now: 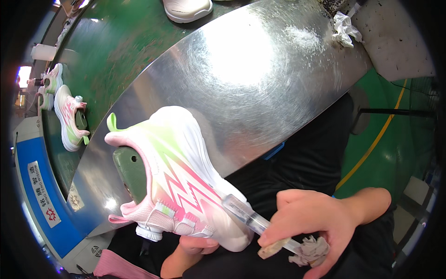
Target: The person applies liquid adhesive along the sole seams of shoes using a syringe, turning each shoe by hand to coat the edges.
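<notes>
A pink, white and lime-green sneaker is tilted on its side before me, with a dark green shoe last in its opening and a white dial on its lacing. From below, my left hand grips it near the toe; most of those fingers are behind the shoe. Closed around a clear plastic syringe, my right hand keeps its tip at the seam between upper and sole. A crumpled greyish wad is also in that hand, by the plunger end.
A scratched shiny metal plate lies beyond the shoe, with crumpled white tissue at its far right. Another pink sneaker and a pale shoe rest on the green surface. A blue panel stands at left.
</notes>
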Available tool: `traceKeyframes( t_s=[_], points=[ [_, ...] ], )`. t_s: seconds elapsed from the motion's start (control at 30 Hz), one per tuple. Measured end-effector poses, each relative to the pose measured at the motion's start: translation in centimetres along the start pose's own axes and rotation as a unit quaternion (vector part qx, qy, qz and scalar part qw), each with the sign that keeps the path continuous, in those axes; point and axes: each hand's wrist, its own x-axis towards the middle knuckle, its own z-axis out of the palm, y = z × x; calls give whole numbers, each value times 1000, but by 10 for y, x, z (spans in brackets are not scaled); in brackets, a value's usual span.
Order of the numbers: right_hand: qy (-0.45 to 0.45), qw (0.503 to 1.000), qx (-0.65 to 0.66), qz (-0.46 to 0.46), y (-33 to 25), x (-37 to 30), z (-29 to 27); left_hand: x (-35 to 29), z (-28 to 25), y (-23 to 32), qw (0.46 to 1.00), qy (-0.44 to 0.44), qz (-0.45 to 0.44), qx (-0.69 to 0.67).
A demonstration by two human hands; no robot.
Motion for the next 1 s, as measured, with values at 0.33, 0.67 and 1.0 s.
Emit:
traceKeyframes(
  t_s=[0.33,0.67,1.0],
  points=[
    [-40,988,-42,143,-69,-32,-13,52,46,-6,993,-92,-58,36],
    [-19,985,-167,32,-96,-38,-17,83,78,-6,982,-167,-64,-66],
    [-34,966,-254,20,-95,-35,-14,108,84,-6,969,-229,-49,-82]
  ],
)
